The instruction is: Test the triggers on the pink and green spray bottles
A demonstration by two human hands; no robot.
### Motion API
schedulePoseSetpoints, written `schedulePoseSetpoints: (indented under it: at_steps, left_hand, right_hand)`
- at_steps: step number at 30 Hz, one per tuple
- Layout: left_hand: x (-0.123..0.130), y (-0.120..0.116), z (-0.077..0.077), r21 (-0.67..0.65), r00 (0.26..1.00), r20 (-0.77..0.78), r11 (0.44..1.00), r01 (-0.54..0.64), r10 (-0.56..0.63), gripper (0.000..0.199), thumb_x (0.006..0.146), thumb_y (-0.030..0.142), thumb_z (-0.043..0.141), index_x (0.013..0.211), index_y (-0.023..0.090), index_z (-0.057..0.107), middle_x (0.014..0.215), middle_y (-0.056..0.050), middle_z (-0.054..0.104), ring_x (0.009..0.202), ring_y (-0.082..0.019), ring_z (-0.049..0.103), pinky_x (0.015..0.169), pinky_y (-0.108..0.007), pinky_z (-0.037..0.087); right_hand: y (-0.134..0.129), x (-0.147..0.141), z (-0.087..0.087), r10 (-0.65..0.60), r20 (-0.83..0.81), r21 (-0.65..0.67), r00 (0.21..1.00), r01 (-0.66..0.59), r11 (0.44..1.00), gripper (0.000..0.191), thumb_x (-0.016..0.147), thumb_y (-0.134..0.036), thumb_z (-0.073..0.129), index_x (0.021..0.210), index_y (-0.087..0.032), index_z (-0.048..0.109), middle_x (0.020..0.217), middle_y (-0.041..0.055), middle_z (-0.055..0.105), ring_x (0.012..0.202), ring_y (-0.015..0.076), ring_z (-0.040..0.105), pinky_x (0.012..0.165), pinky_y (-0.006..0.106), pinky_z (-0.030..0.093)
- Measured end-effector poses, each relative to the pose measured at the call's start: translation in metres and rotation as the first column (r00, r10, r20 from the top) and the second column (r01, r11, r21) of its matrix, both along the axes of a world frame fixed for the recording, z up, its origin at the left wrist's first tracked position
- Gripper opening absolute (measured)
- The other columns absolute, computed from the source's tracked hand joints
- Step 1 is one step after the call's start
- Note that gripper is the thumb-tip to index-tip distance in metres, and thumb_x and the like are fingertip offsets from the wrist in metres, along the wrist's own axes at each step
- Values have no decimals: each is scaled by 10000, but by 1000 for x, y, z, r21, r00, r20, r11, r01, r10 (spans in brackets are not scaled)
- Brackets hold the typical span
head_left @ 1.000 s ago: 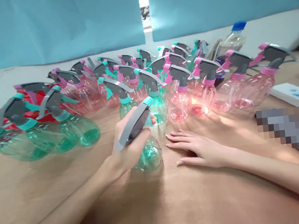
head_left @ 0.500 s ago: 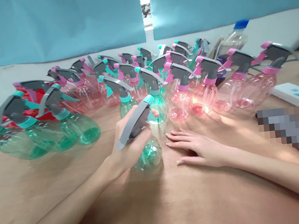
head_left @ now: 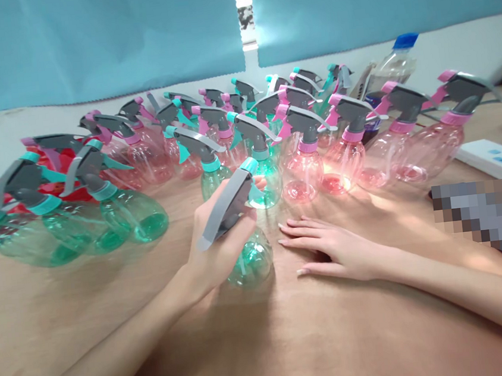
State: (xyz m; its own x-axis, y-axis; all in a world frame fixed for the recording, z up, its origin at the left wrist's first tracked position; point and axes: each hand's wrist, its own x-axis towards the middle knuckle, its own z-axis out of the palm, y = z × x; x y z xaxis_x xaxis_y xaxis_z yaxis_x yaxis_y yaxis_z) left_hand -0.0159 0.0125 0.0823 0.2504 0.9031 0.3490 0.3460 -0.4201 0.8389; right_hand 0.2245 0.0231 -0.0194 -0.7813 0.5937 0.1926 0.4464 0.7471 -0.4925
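My left hand (head_left: 216,239) is wrapped round the neck and grey spray head of a green spray bottle (head_left: 254,259), near the middle of the table (head_left: 268,353). Its turquoise nozzle points away from me, and its clear green body shows below my fingers. My right hand (head_left: 329,245) lies on the table to the right of this bottle, fingers spread, holding nothing. Just behind the held bottle stand another green bottle (head_left: 265,177) and a pink bottle (head_left: 301,176). Three green bottles, one of them here (head_left: 135,215), stand in a group at the left.
Several pink bottles (head_left: 430,145) stand at the right and more spray bottles behind. A large bottle with a blue cap (head_left: 405,41) is at the back right. A white device with blue buttons (head_left: 494,156) and a pixelated object (head_left: 487,217) lie at the right edge.
The fingers of my left hand have drawn in closer round the spray head, and the held bottle has shifted very slightly. My right hand has not moved.
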Motion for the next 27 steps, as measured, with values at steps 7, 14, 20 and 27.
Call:
schedulePoseSetpoints:
  at_steps: [7,14,20,27]
  left_hand:
    - [1,-1,1,-29,1000,13,999,-17,18,368,850,176,536,1207,224,606,755,10,635,546,-119,491,530,-272,397]
    - [1,0,-1,-2,1000,13,1000,-16,16,373,839,169,550,1204,219,613,742,14,634,542,-121,518,527,-260,420]
    - [1,0,0,-9,1000,13,1000,-7,7,379,851,157,539,1219,218,603,821,1,668,578,-121,517,563,-267,424]
    - [2,0,0,-32,1000,30,999,-7,8,348,835,166,547,1176,196,610,736,8,618,541,-116,442,535,-270,362]
  right_hand:
    - [0,-1,2,-7,24,4,1000,6,1000,595,921,-531,539,1426,-225,474,1532,54,383,1435,270,299,1176,479,269]
    - [0,-1,1,-5,28,5,1000,5,1000,598,921,-536,536,1431,-233,466,1536,47,373,1435,269,299,1175,486,270]
    - [0,0,0,0,5,6,1000,0,1000,588,920,-520,550,1434,-248,460,1536,45,373,1433,275,304,1168,499,278]
    - [0,-1,1,-3,36,12,999,3,1000,599,925,-535,530,1432,-223,464,1538,52,369,1437,267,296,1175,484,270]
